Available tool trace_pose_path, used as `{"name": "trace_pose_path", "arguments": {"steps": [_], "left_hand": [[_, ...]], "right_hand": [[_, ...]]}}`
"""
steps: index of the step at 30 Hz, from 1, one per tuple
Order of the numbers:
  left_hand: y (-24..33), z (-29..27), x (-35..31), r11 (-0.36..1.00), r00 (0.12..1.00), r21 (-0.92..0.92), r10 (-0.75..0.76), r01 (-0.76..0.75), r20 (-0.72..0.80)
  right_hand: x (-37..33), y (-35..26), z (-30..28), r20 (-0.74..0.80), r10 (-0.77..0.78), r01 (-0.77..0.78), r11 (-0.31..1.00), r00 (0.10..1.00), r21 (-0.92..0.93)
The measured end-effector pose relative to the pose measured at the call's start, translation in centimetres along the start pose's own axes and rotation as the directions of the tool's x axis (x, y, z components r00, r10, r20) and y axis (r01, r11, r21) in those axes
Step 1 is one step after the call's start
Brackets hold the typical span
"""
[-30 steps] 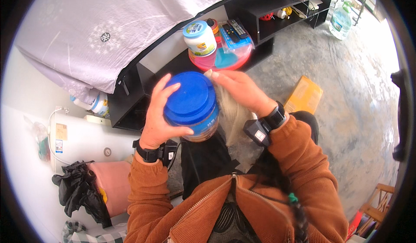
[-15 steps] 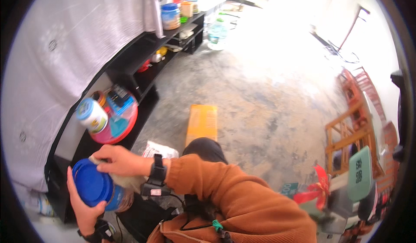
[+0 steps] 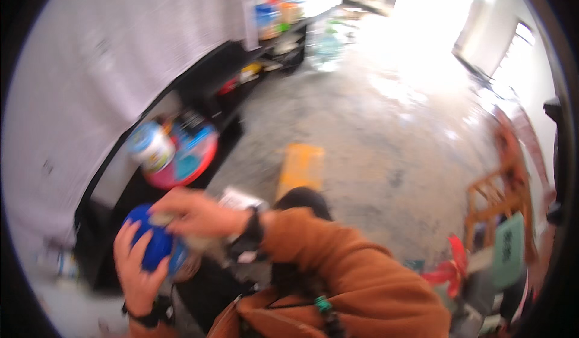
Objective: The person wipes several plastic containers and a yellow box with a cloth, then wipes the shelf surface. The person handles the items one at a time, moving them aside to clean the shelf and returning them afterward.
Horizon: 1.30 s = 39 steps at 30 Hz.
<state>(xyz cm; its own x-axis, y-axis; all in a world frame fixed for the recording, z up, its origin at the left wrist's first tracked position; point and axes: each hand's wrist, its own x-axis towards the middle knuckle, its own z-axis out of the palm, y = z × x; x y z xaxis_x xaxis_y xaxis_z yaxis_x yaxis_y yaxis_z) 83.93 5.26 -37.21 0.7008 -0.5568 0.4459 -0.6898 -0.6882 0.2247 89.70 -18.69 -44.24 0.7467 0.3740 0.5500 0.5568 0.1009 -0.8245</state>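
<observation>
Lower left of frame: left hand (image 3: pixel 137 271) cups blue-lidded jar (image 3: pixel 158 246) from below, right hand (image 3: pixel 196 213) clamped on top w/ pale cloth, hands close together; pic blurred.

Blue-lidded jar (image 3: pixel 158 246), blurred, gripped by both hands

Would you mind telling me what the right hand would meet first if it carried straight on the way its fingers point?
Probably the blue lid; the right hand already seems to touch it, though blur hides contact.
</observation>
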Motion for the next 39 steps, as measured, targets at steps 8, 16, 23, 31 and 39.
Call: {"name": "trace_pose_path", "arguments": {"steps": [8, 16, 23, 31, 39], "left_hand": [[-0.8, 0.3, -3.1, 0.997, 0.991, -0.061, 0.035, -0.043, -0.129], [0.1, 0.3, -3.0, 0.986, 0.992, -0.139, 0.077, -0.091, -0.1], [-0.9, 0.6, -3.5, 0.994, 0.979, -0.103, 0.023, -0.045, -0.203], [-1.2, 1.1, -3.4, 0.993, 0.956, -0.112, -0.072, 0.042, -0.283], [0.5, 2.1, -3.1, 0.998, 0.954, -0.029, -0.064, 0.058, -0.293]], "right_hand": [[3.1, 0.3, -2.5, -0.221, 0.41, -0.342, 0.894, 0.885, 0.29], [7.6, -1.9, 0.8, 0.227, 0.038, -0.035, 0.999, 0.973, -0.016], [5.5, -1.8, 2.1, 0.191, -0.111, 0.148, 0.97, 0.975, -0.194], [-0.6, -3.8, 3.4, -0.057, -0.248, 0.205, 0.891, 0.967, -0.406], [-3.0, -3.6, 2.7, -0.266, 0.066, -0.131, 0.963, 0.962, -0.235]]}}
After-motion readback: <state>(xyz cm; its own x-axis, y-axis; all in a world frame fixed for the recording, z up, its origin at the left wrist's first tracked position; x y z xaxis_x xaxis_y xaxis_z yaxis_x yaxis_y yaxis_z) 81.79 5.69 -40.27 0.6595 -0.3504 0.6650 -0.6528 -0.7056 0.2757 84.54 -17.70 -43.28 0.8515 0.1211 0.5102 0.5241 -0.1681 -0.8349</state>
